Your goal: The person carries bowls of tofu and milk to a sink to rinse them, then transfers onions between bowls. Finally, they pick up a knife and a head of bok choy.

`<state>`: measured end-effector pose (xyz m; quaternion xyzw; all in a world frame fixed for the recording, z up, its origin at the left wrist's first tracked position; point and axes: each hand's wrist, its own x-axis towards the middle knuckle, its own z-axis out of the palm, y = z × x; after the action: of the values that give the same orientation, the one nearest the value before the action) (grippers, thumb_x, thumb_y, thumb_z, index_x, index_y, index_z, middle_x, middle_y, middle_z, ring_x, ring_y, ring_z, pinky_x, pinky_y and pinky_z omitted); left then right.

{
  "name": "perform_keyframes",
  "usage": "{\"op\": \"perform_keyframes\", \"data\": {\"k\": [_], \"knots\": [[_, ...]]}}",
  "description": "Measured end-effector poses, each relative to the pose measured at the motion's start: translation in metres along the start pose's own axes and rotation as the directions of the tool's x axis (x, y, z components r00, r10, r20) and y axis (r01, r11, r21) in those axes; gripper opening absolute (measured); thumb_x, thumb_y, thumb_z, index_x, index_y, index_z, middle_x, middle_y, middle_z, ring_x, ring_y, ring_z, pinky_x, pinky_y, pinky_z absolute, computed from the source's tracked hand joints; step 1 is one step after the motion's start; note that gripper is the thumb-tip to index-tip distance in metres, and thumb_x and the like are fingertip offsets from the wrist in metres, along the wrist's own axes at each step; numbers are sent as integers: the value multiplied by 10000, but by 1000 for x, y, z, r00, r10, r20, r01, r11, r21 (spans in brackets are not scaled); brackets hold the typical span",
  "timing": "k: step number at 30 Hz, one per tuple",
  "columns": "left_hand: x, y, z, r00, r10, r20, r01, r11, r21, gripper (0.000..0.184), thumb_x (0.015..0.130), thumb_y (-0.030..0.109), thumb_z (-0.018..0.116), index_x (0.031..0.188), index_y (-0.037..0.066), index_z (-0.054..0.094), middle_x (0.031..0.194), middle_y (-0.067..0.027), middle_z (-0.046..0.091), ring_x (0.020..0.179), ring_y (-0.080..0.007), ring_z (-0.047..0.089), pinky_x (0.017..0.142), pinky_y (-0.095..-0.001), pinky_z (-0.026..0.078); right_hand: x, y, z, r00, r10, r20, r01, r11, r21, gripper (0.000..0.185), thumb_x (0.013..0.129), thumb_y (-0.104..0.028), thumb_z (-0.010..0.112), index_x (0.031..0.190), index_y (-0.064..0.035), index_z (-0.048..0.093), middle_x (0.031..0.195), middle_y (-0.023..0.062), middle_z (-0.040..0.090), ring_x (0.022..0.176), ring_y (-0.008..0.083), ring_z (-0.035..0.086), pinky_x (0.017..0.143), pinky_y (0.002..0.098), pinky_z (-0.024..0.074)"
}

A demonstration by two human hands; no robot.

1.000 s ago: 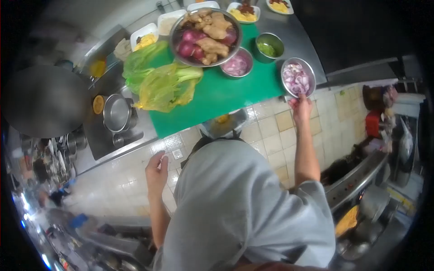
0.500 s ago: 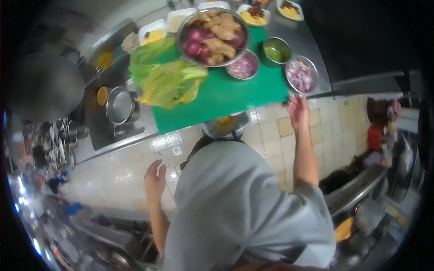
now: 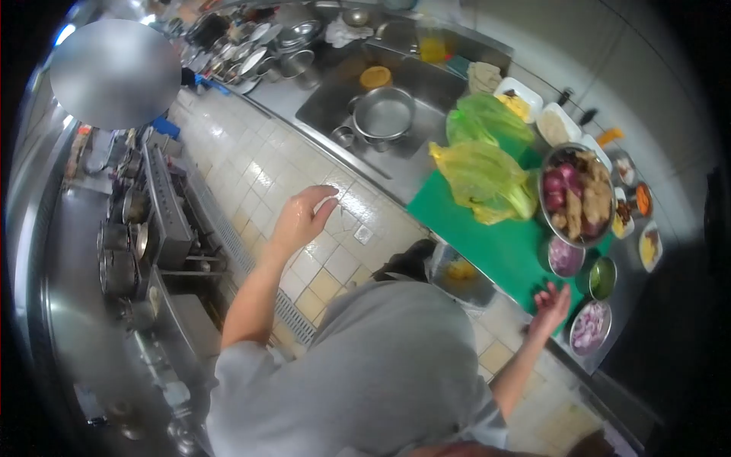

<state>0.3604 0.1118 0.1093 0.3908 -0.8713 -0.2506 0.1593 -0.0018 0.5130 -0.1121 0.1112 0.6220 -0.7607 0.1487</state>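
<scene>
My left hand [image 3: 303,218] is held out over the tiled floor, thumb apart from curved fingers, with nothing in it. Over the near edge of the green cutting board [image 3: 457,202], my right hand [image 3: 552,308] has its fingers spread and holds nothing. Beside it stands a metal bowl of chopped red onion [image 3: 590,329]. Just beyond are a bowl of finely cut onion [image 3: 565,257] and a cup of chopped greens [image 3: 601,279]. A large steel bowl [image 3: 544,199] holds ginger and whole red onions. Yellow-green plastic bags [image 3: 483,179] lie on the board, with pale green stalks showing at one end.
Left of the board is a sink [image 3: 324,107] with a metal pan [image 3: 383,114] in it. White dishes [image 3: 560,126] line the wall. A bin [image 3: 461,276] stands below the counter edge. Stoves with pots [image 3: 118,270] run along the left.
The view has swung left, bringing the sink and stoves in. My right hand has come away from the chopped onion bowl and its fingers have spread. My left hand has risen forward.
</scene>
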Motion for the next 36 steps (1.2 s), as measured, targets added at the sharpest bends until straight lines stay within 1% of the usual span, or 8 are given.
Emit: {"op": "perform_keyframes", "data": {"k": [13, 20, 28, 31, 32, 33, 35, 36], "knots": [[166, -190, 32, 993, -39, 113, 33, 998, 54, 232, 918, 203, 680, 1079, 48, 741, 977, -146, 750, 788, -248, 713, 689, -365, 563, 24, -3, 41, 970, -131, -207, 109, 987, -116, 215, 994, -234, 643, 1111, -56, 616, 758, 18, 554, 610, 101, 518, 515, 240, 451], [370, -341, -15, 943, -41, -331, 85, 989, 119, 183, 921, 203, 646, 998, 72, 748, 921, -174, 741, 861, -345, 729, 745, -423, 567, 1, 17, 44, 905, -265, -334, 134, 920, -368, 187, 953, -246, 619, 926, -68, 569, 793, 28, 537, 693, 133, 519, 595, 283, 442], [567, -426, -57, 919, -120, -375, 290, 851, 438, 360, 959, 334, 561, 1213, 108, 677, 1086, -219, 710, 1046, -418, 670, 878, -501, 532, -54, 49, 96, 780, -130, -612, 39, 986, -160, 313, 951, -282, 654, 1129, -32, 590, 904, 73, 574, 793, 173, 557, 709, 327, 496], [620, -460, -65, 960, -97, -264, 220, 844, 489, 494, 945, 302, 596, 1353, 26, 562, 1296, -243, 625, 1209, -411, 592, 1007, -487, 483, -71, 55, 91, 772, -1, -636, -19, 1000, -24, 500, 958, -375, 659, 1352, -88, 550, 1196, 122, 638, 889, 195, 595, 787, 369, 525], [649, -496, -66, 960, 89, -267, 69, 846, 529, 493, 933, 289, 609, 1341, 16, 567, 1278, -238, 637, 1192, -418, 601, 999, -485, 489, -76, 48, 124, 748, -9, -664, 27, 999, 17, 485, 969, -379, 644, 1361, -108, 554, 1211, 122, 655, 859, 190, 603, 786, 363, 531], [682, -527, -73, 990, -93, -111, 142, 769, 623, 499, 913, 259, 613, 1341, 7, 564, 1284, -236, 636, 1193, -412, 604, 992, -482, 495, -83, 43, 138, 762, -1, -647, 18, 1000, 19, 501, 971, -397, 637, 1383, -127, 545, 1194, 119, 674, 867, 201, 627, 804, 368, 539], [722, -575, -75, 997, 37, -72, 24, 715, 698, 417, 936, 325, 591, 1205, 9, 625, 1105, -214, 702, 1042, -399, 666, 865, -492, 537, -81, 47, 151, 709, 44, -704, -60, 998, 2, 530, 979, -421, 619, 1425, -153, 518, 1238, 116, 667, 1000, 243, 663, 876, 400, 533], [743, -611, -78, 912, 394, 111, -273, 384, 882, 429, 957, 390, 575, 1152, 13, 638, 978, -185, 724, 946, -382, 691, 796, -494, 547, -80, 38, 174, 702, 75, -708, -105, 995, 1, 540, 1027, -393, 526, 1511, -180, 415, 1346, 158, 603, 1104, 292, 619, 983, 447, 494]]}}
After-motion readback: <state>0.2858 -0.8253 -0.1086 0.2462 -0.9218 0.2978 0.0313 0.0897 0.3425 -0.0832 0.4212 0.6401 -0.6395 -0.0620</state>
